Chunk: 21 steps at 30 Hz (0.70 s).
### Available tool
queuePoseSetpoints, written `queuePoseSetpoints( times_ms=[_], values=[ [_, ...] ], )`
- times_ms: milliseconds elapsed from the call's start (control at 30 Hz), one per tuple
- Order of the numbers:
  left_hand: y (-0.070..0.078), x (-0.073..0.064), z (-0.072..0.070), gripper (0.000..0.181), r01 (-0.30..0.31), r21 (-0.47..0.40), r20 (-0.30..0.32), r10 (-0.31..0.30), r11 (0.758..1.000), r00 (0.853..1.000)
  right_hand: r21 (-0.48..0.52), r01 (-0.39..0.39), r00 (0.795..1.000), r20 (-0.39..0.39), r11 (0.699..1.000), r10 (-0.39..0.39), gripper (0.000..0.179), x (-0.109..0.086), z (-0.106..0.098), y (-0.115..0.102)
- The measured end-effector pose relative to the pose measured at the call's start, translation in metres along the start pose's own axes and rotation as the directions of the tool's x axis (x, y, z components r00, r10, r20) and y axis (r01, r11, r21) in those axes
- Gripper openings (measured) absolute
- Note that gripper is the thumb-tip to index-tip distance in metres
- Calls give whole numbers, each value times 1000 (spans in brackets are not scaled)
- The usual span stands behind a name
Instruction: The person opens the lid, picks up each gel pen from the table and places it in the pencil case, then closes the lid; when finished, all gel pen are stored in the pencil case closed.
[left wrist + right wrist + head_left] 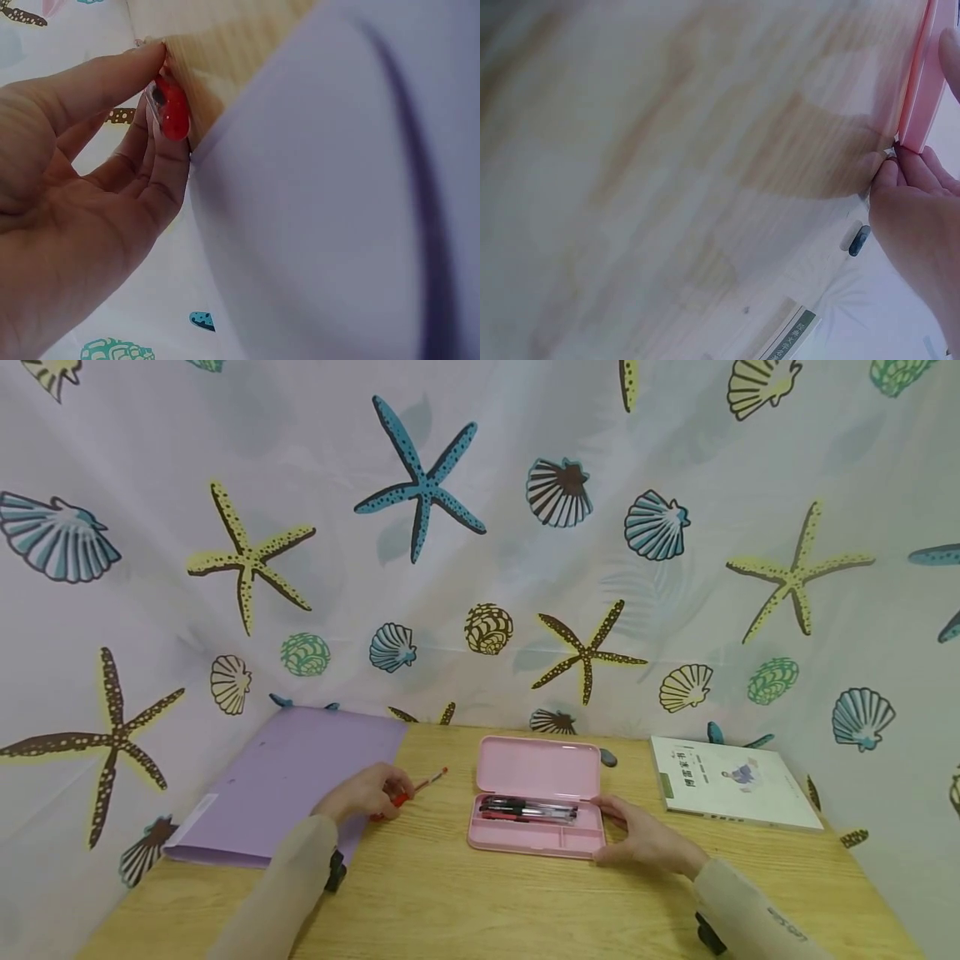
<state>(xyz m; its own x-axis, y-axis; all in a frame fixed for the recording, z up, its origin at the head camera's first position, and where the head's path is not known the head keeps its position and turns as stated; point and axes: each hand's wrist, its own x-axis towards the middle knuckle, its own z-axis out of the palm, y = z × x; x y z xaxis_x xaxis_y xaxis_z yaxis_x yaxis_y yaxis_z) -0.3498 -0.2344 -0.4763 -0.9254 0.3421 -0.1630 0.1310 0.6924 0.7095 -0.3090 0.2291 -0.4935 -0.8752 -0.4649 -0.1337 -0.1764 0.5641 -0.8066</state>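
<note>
My left hand (pixel 366 794) pinches a red pen (pixel 424 784) between thumb and fingers, just over the right edge of a purple folder (pixel 300 768). In the left wrist view, the pen's rounded red end (pixel 175 114) points toward the camera. A pink pencil case (pixel 517 850) lies with its lid (pixel 538 766) raised at the back. Several black and red pens (pixel 528 811) fill its long rear compartment. The right hand (pixel 645 839) grips the case's right end, thumb by the front corner and fingers by the back one; the right wrist view shows fingers (pixel 919 171) against the case.
To the right lies a white book (pixel 738 781) with Chinese lettering. Behind the case's lid is a small dark oval object (pixel 608 757). A cloth (pixel 480 568) printed with starfish and shells hangs around the wooden table (pixel 450 902).
</note>
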Motion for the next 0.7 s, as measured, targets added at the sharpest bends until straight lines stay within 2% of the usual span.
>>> queuePoseSetpoints(
  times_ms=[100, 233, 500, 700],
  values=[
    [1, -1, 0, 31, 19, 10, -20, -19, 1000, 1000, 1, -3, 1000, 1, 1000, 3, 89, 0, 1, -1],
    [1, -1, 0, 33, 7, 45, -61, -5, 999, 998, 5, -5, 1000, -1, 1000, 5, 89, -1, 1, -2],
    [-3, 2, 0, 23, -44, 59, -117, 51, 997, 992, 6, -6, 1000, 6, 1000, 6, 88, -1, 0, -4],
    [-3, 3, -2, 23, -75, 63, -141, 83, 995, 987, 6, -16, 1000, 2, 1000, 16, 89, -2, 0, -5]
  ],
)
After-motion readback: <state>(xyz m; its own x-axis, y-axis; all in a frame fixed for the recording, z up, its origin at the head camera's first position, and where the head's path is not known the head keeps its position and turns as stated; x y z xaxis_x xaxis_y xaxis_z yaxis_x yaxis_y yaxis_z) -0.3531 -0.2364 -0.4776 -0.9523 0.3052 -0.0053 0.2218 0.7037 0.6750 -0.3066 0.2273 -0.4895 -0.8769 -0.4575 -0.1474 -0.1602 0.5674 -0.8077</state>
